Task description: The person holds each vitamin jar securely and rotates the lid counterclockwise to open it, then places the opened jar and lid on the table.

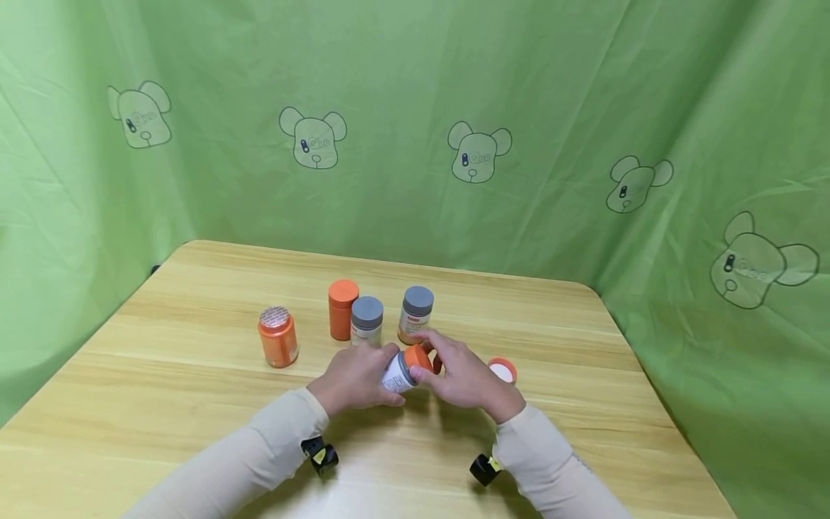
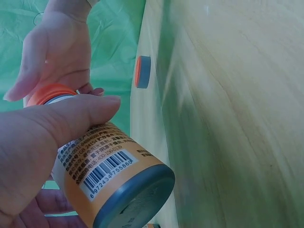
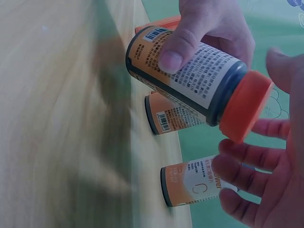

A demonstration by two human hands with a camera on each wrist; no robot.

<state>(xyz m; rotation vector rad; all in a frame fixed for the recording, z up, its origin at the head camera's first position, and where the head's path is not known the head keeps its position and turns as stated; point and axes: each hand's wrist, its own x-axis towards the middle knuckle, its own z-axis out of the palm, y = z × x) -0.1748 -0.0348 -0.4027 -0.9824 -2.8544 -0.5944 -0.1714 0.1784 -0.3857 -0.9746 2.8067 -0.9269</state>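
Observation:
My left hand (image 1: 359, 378) grips a tilted pill bottle (image 3: 185, 76) with an orange and white label, its thumb pressed along the label. On the bottle's mouth end sits an orange cap (image 3: 246, 107), pointing right. Around that cap lies my right hand (image 1: 463, 371), its thumb and fingers spread and loosely bent, with the thumb off the cap's edge in the right wrist view. Close behind the left hand stands a grey-capped bottle (image 1: 367, 321); another grey-capped bottle (image 1: 416, 315) stands just beyond the right fingers.
A loose cap (image 1: 503, 370) lies white liner up beside the right wrist. An orange bottle (image 1: 279, 339) with a foil-sealed top stands at left; an orange-capped orange bottle (image 1: 343, 310) stands behind. The wooden table (image 1: 162, 404) ends at a green curtain (image 1: 402, 209).

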